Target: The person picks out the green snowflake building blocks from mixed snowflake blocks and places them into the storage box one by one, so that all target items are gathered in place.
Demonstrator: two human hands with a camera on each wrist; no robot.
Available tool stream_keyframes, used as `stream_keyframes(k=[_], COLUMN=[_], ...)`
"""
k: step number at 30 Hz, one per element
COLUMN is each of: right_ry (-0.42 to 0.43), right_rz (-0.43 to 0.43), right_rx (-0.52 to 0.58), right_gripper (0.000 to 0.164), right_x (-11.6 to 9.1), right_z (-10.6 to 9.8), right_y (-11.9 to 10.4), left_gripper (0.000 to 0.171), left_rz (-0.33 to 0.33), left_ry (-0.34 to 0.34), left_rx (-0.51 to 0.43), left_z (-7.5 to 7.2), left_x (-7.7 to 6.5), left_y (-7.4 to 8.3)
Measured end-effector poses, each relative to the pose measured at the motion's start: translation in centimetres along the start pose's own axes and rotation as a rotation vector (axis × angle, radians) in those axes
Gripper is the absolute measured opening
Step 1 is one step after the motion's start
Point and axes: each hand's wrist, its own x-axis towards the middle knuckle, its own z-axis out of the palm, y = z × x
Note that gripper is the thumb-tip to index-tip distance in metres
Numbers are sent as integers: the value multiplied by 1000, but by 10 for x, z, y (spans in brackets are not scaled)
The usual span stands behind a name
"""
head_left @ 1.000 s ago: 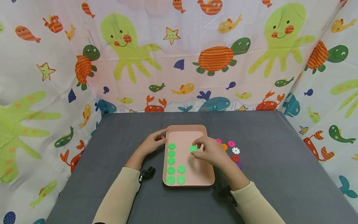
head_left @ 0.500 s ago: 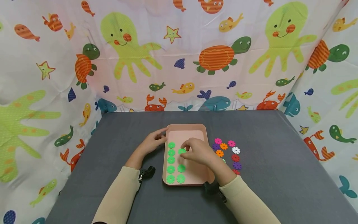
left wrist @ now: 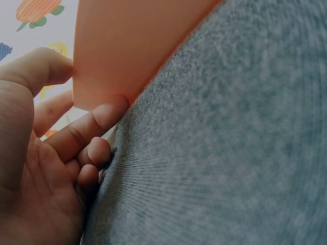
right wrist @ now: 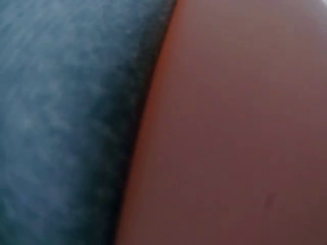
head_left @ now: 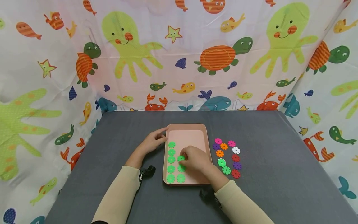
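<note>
A pink tray lies on the table with several green notched discs in a column along its left side. Beside that column, two more green discs form a second, shorter one. My right hand pinches a green notched disc low over the tray, at the upper end of the shorter column. Its fingertips partly cover the discs there. My left hand holds the tray's left edge near the far corner; the left wrist view shows thumb and fingers against the tray wall.
Right of the tray lie loose notched discs: two green, a white one, and several pink, orange, purple and red. Grey cloth covers the table. A sea-animal curtain hangs behind. The right wrist view shows only blurred tray wall and cloth.
My right hand has carried the green disc left across the tray, then toward me and down to the second column. The loose discs at right are uncovered. My left hand stays at the tray.
</note>
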Motion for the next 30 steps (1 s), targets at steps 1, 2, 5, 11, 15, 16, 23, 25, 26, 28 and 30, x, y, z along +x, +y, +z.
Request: stream_keyframes(k=[1,2,5,11,15,16,23,25,26,28,30], right_ry=[3,7,15,71,131,149,162,125,99,43,-9], right_rz=[2,4,7,23,36,41,145,170,178,190,205], right_rx=[-1,-2,21,121,210,235,326,317,308,292,279], right_gripper=[24,25,26,28,28,28,26,26,25,24,26], right_x=[0,-1,-4,-22,-39,-44,-69,-73,-74,-76,-78], right_z=[1,2,0,-23,-44,-50,-82,-86,-87,-86,-82], right_y=[0,0,0,4,16,20,63,76,82,93,102], left_gripper=[56,56,56,56,55,55,54,54,54,54,55], left_rz=[1,3,4,5,8,10,7,7,9,17,28], left_ry=[-1,-2,-2,1,4,4,10,12,12,10,9], left_rx=[1,0,0,-6,-17,-17,-2,5,10,18,25], left_z=[0,0,1,2,1,1,0,0,0,1,1], left_x=[0,0,0,1,0,0,1,1,1,1,1], left_y=[0,0,0,0,1,2,2,2,1,0,-1])
